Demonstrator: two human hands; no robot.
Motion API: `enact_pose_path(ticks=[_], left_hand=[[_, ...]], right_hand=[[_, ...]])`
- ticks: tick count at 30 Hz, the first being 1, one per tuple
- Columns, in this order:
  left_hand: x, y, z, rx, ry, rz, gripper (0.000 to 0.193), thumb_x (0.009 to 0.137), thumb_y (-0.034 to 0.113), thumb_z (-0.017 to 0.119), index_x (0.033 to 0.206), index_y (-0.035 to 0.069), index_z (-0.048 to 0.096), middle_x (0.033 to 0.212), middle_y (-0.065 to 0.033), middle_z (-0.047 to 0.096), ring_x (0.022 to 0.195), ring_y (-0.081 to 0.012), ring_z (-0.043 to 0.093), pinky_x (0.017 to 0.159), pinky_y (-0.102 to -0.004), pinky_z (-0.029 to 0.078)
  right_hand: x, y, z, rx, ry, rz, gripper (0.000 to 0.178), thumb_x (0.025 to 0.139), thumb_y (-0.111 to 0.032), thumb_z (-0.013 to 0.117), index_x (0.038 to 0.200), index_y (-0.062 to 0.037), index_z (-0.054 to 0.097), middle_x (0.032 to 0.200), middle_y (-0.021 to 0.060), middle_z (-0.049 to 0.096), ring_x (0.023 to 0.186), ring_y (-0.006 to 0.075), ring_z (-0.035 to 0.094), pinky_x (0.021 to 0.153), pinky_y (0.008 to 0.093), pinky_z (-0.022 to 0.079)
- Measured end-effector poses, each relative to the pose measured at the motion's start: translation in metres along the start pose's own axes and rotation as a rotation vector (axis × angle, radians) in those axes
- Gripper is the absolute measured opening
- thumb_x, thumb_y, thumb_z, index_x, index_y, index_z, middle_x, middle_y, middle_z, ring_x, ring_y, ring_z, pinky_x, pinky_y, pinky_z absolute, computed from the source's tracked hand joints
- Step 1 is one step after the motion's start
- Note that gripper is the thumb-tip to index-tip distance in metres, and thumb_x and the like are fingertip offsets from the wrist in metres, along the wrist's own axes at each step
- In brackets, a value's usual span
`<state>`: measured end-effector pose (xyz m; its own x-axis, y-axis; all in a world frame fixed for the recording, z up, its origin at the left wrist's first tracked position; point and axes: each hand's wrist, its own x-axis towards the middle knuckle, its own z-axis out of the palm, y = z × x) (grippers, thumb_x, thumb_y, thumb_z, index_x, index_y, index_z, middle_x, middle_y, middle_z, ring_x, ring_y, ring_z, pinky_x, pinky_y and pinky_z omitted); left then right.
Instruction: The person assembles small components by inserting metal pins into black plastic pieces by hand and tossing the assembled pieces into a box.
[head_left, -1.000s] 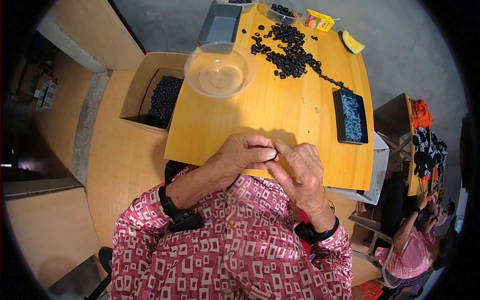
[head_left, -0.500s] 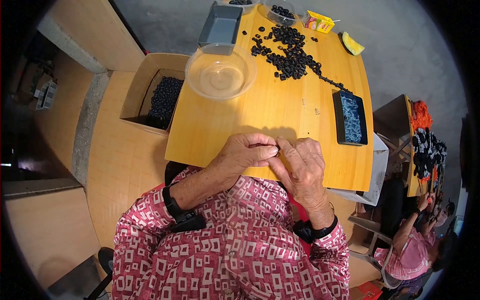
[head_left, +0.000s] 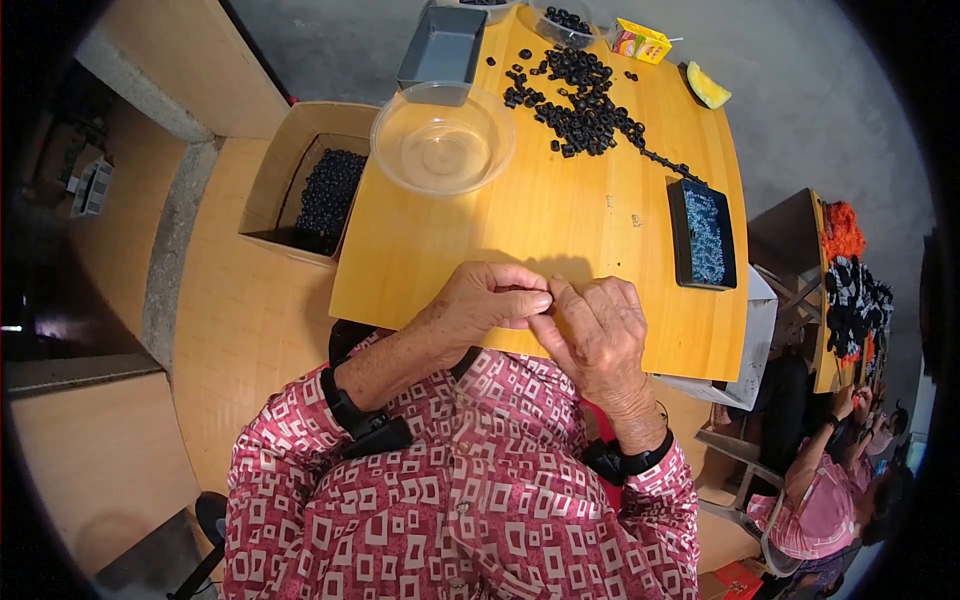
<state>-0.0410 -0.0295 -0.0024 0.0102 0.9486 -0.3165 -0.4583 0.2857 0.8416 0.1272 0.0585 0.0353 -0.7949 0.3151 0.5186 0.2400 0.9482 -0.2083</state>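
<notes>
Just above the table's near edge, my left hand point(head_left: 490, 300) and my right hand point(head_left: 600, 325) meet fingertip to fingertip. Thumb and forefinger are pinched together on each. Between the tips is a small black part, almost wholly hidden by the fingers now. Farther off on the yellow wooden table point(head_left: 440, 250) lies a loose heap of small black parts point(head_left: 590, 125), with a thin line of them trailing right. That line reaches a black tray point(head_left: 683, 245) filled with tiny bluish pieces point(head_left: 706, 235).
A clear round plastic bowl point(head_left: 442, 178) stands beyond my left hand, before a grey tray point(head_left: 440, 45). Another clear tub point(head_left: 565, 28) holds black parts. A yellow carton point(head_left: 640, 42) and a melon slice point(head_left: 707, 86) sit far right. Left is a cardboard box point(head_left: 268, 190) of dark pieces. Another person point(head_left: 815, 490) sits right.
The small black part showed between my fingertips earlier and is now nearly covered. Both hands have shifted very slightly to the left. The things on the table have not moved.
</notes>
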Motion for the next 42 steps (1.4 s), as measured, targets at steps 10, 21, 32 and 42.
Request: enact_pose_path(ticks=[10, 21, 32, 42], left_hand=[[-0.001, 0.001, 0.009, -0.056, 0.068, 0.037, 0.026, 0.092, 0.02, 0.07, 0.108, 0.0, 0.069, 0.099, -0.0043, 0.068, 0.093, -0.0108, 0.064, 0.086, -0.0254, 0.053], [0.0, 0.004, 0.003, 0.06, 0.051, -0.047, 0.037, 0.092, 0.027, 0.069, 0.113, -0.003, 0.067, 0.099, -0.0058, 0.067, 0.091, -0.0102, 0.062, 0.085, -0.0248, 0.052], [-0.004, 0.004, 0.004, 0.097, 0.011, -0.013, 0.03, 0.089, 0.023, 0.071, 0.105, -0.002, 0.07, 0.091, -0.0032, 0.066, 0.085, -0.0083, 0.059, 0.078, -0.024, 0.049], [-0.004, 0.006, 0.003, 0.236, 0.025, 0.021, 0.03, 0.093, 0.026, 0.067, 0.105, -0.002, 0.07, 0.091, -0.0033, 0.068, 0.083, -0.0091, 0.06, 0.078, -0.0251, 0.05]], right_hand=[[0.0, 0.007, -0.001, 0.057, -0.023, 0.019, 0.041, 0.074, -0.017, 0.081, 0.107, 0.0021, 0.066, 0.079, 0.0093, 0.059, 0.074, 0.0254, 0.06, 0.073, 0.0389, 0.048], [-0.001, 0.008, -0.003, -0.015, -0.029, 0.001, 0.035, 0.075, -0.014, 0.079, 0.102, 0.0045, 0.066, 0.079, 0.0128, 0.06, 0.074, 0.0294, 0.061, 0.075, 0.0417, 0.05], [-0.002, 0.004, 0.001, -0.019, 0.021, -0.05, 0.03, 0.074, -0.012, 0.079, 0.095, 0.0046, 0.066, 0.075, 0.0135, 0.058, 0.073, 0.0306, 0.06, 0.074, 0.0426, 0.052], [-0.002, 0.005, 0.005, 0.022, 0.048, -0.032, 0.025, 0.07, -0.011, 0.082, 0.084, 0.0002, 0.064, 0.068, 0.0101, 0.053, 0.066, 0.0285, 0.059, 0.067, 0.0395, 0.052]])
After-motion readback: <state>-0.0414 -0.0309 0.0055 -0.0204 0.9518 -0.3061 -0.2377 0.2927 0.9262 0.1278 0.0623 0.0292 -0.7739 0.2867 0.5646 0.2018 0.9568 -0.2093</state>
